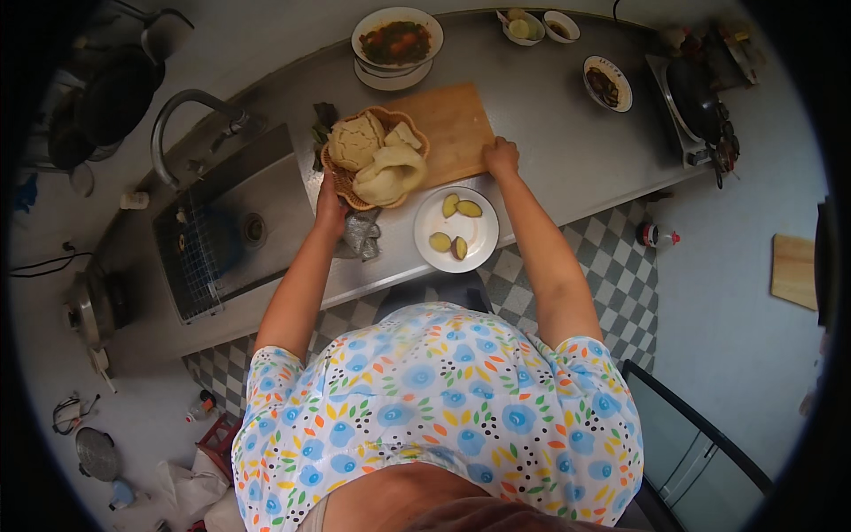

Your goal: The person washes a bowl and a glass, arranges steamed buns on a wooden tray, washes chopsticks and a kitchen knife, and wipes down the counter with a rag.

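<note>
My left hand (331,207) grips the lower left rim of a scalloped wicker basket (344,181). Pale pieces of bread or bun (358,141) fill the basket, one of them folded over. The basket covers the left part of a wooden cutting board (455,126). At the board's right edge, my right hand (501,157) has its fingers closed around the side. Just below the board, a white plate (473,236) carries several cut pieces of yellow-fleshed potato or sweet potato (469,209). A crumpled grey cloth (362,234) lies beneath my left wrist.
Left of the basket is a steel sink (266,193) with a curved faucet (193,96) and wire rack (199,259). Behind the board stands a large bowl of cooked food (396,41). A smaller bowl (607,83) and a stove with a wok (695,100) are to the right.
</note>
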`<action>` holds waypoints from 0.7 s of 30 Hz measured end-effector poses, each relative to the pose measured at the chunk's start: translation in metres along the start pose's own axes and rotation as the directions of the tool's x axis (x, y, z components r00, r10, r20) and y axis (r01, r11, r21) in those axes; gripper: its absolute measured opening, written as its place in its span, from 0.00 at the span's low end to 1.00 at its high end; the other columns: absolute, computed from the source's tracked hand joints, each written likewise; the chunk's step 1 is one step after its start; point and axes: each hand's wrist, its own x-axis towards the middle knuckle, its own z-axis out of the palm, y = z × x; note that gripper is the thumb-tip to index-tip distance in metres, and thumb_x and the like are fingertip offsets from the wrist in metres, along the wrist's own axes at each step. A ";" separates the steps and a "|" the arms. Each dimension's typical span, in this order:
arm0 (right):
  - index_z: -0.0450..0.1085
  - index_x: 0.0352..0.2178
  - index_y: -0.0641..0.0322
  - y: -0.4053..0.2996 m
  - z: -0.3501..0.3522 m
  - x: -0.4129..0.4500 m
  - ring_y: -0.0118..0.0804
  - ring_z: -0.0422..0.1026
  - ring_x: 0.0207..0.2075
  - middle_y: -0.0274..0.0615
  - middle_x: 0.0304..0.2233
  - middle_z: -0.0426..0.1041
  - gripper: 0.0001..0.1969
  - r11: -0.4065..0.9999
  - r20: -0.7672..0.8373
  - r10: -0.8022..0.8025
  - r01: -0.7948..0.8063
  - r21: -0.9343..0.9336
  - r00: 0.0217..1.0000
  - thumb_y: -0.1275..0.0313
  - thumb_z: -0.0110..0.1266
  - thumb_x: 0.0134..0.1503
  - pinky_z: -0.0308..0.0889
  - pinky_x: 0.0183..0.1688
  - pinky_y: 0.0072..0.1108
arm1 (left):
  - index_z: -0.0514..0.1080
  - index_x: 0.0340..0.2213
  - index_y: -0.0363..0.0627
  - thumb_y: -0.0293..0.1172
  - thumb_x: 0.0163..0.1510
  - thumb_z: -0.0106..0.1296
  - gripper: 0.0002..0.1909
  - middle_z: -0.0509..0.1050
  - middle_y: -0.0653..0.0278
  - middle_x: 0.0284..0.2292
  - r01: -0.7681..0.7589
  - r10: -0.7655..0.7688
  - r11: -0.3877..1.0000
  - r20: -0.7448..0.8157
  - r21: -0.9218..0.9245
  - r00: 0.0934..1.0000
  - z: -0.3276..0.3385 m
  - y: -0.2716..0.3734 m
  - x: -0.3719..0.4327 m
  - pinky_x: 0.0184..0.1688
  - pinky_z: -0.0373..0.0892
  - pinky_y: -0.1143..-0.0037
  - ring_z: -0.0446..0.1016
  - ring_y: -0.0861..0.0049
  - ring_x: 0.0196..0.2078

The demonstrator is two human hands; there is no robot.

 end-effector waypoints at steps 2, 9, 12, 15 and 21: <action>0.68 0.47 0.59 0.002 0.004 0.001 0.56 0.67 0.47 0.60 0.45 0.67 0.23 0.999 -0.062 -0.035 0.036 0.014 0.997 0.62 0.47 0.50 0.63 0.50 0.36 | 0.58 0.54 0.46 0.51 0.60 0.38 0.28 0.64 0.60 0.52 0.013 -0.014 0.997 -0.008 -0.076 1.000 -0.004 -0.005 0.002 0.53 0.64 0.63 0.65 0.68 0.53; 0.67 0.45 0.54 -0.031 0.013 -0.028 0.50 0.62 0.50 0.48 0.46 0.64 0.18 0.996 -0.004 0.064 -0.064 0.058 0.998 0.62 0.48 0.52 0.60 0.50 0.43 | 0.61 0.51 0.44 0.52 0.58 0.39 0.28 0.69 0.58 0.48 0.025 -0.025 0.979 0.002 -0.201 1.000 -0.050 0.001 0.023 0.48 0.69 0.65 0.70 0.67 0.48; 0.67 0.44 0.54 -0.037 0.022 -0.037 0.49 0.61 0.50 0.47 0.46 0.64 0.18 0.996 -0.048 0.023 -0.019 0.090 0.999 0.64 0.48 0.52 0.60 0.50 0.43 | 0.62 0.50 0.44 0.51 0.57 0.43 0.27 0.69 0.57 0.45 -0.001 -0.009 0.990 -0.073 -0.142 0.997 -0.057 0.010 0.010 0.47 0.69 0.66 0.71 0.67 0.45; 0.67 0.44 0.55 -0.040 0.029 -0.044 0.48 0.60 0.51 0.46 0.46 0.63 0.18 0.993 -0.053 -0.004 0.011 0.118 0.999 0.64 0.47 0.52 0.59 0.50 0.43 | 0.63 0.49 0.43 0.51 0.57 0.44 0.27 0.70 0.57 0.44 -0.009 -0.001 0.994 -0.086 -0.112 0.996 -0.071 0.013 0.010 0.46 0.69 0.67 0.71 0.68 0.44; 0.67 0.43 0.59 -0.050 0.036 -0.057 0.48 0.60 0.50 0.47 0.45 0.63 0.16 0.993 -0.075 -0.065 0.073 0.098 0.995 0.67 0.47 0.52 0.59 0.50 0.42 | 0.65 0.48 0.43 0.50 0.57 0.42 0.26 0.71 0.59 0.45 -0.032 0.030 0.999 -0.084 -0.019 0.996 -0.076 0.015 0.001 0.49 0.67 0.69 0.71 0.70 0.46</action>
